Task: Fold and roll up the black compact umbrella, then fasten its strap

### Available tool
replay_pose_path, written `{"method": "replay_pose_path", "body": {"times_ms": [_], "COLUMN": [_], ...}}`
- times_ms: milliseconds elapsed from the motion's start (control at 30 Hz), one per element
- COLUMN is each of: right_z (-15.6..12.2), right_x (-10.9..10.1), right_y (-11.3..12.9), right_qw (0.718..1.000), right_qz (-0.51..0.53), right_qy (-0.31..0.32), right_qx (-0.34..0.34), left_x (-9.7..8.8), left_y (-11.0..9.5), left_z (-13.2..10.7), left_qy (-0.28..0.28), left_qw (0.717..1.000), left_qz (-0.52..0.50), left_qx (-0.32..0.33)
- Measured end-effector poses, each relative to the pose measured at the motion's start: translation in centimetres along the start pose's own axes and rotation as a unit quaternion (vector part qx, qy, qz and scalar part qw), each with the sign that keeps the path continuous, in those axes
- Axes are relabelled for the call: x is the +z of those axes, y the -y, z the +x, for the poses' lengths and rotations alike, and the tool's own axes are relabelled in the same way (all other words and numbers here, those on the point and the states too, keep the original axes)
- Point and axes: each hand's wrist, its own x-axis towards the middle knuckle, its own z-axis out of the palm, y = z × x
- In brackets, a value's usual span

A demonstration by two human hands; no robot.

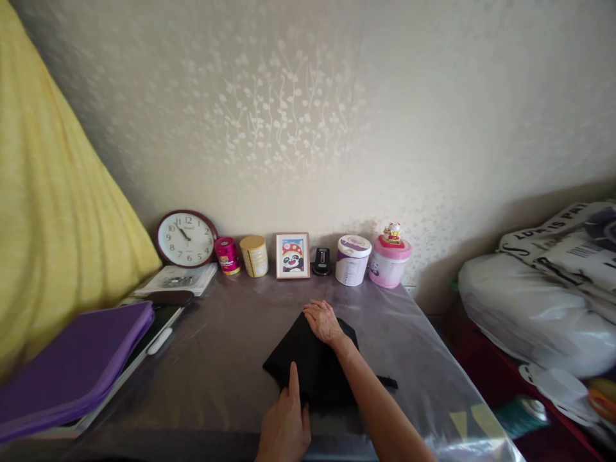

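Note:
A black umbrella (301,343), its fabric partly folded and loosely spread, lies on the table in front of me. A short black strap (387,382) sticks out on its right. My left hand (287,417) is at the umbrella's near end, closed around it with the index finger stretched along the fabric. What sits inside that grip is mostly hidden. My right hand (323,322) rests flat on the far part of the fabric, fingers pointing left; the forearm crosses over the umbrella's right side.
Along the wall stand a clock (187,239), a pink can (227,255), a yellow can (254,256), a framed panda picture (292,255), a black gadget (321,262) and two tubs (353,262). Purple folders (81,359) lie left. White bags (534,308) are beyond the right edge.

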Motion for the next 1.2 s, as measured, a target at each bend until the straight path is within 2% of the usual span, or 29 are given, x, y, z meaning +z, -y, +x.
{"method": "replay_pose_path", "body": {"times_ms": [133,267,467,633,733,900,1133,1200], "right_z": [0.7,-0.1,-5.2,-9.9,-11.4,-12.0,-12.1,-12.2], "right_x": [-0.2,-1.1,-3.4,-4.7,-4.8,-4.8,-5.0,-5.1], "right_y": [-0.7,-1.5,-3.3,-3.7,-3.1,-1.3,-0.1,0.1], "right_qw": [0.995,0.982,0.960,0.915,0.904,0.895,0.899,0.901], "right_qz": [-0.018,-0.034,-0.028,0.097,0.127,0.205,0.179,0.191], "right_qy": [-0.020,-0.065,-0.112,-0.135,-0.138,-0.145,-0.178,-0.172], "right_qx": [0.094,0.174,0.256,0.369,0.383,0.370,0.357,0.351], "left_x": [-0.3,-0.5,-0.6,-0.8,-1.2,-1.6,-1.6,-1.6], "left_y": [-0.2,-0.4,-0.2,0.0,0.1,0.2,0.7,0.9], "left_z": [-0.2,-0.3,-0.5,-0.6,-0.6,-0.5,-0.2,-0.1], "left_qy": [0.004,0.000,-0.026,-0.025,-0.018,-0.003,0.001,0.006], "left_qw": [1.000,1.000,1.000,1.000,1.000,1.000,0.998,0.997], "left_qz": [-0.004,-0.002,0.004,0.001,-0.004,-0.025,-0.065,-0.079], "left_qx": [-0.011,-0.007,0.001,0.005,0.004,-0.002,-0.014,-0.020]}}
